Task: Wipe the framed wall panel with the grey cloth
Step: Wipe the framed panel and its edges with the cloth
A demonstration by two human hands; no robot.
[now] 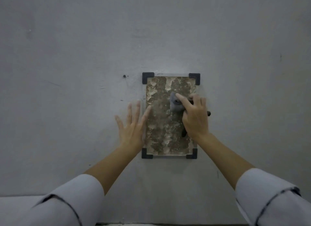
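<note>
The framed wall panel [170,115] hangs on the grey wall [67,57]. Our right hand [195,116] presses the bunched grey cloth [175,104] on it; our left hand [133,124] lies spread, empty — hard rubbing may loosen the frame.

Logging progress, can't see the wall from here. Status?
Right hand shut on grey cloth, pressed on framed wall panel. Left hand open, braced at panel's left edge. Nothing in the way.
</note>
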